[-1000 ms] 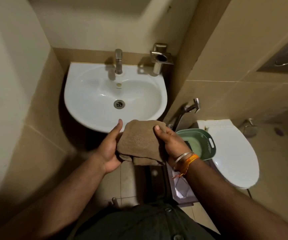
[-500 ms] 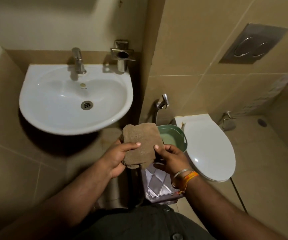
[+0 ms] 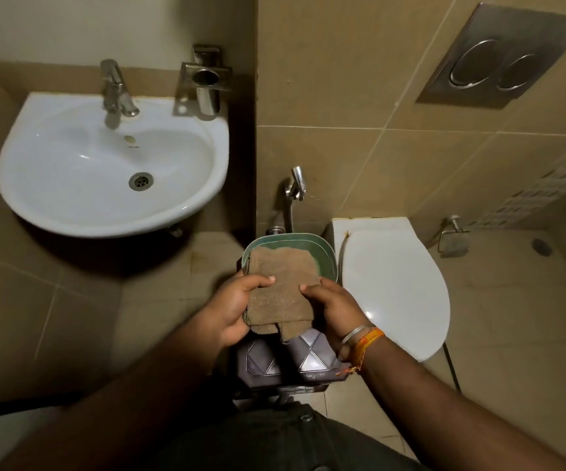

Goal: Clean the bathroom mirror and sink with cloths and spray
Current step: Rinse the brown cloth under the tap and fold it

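A folded brown cloth is held between both hands above a green basket. My left hand grips its left edge, thumb on top. My right hand grips the right edge, thumb on top too. The white sink hangs on the wall to the upper left, with its tap at the back. No mirror or spray bottle is in view.
The basket rests on a dark patterned stool beside the closed white toilet. A hose sprayer hangs on the tiled wall, a metal holder is mounted by the sink, and a flush plate sits high right.
My view has swung right, away from the sink. Both hands carried the cloth from the sink's front rim down to above the green basket, with my thumbs now on its top face.
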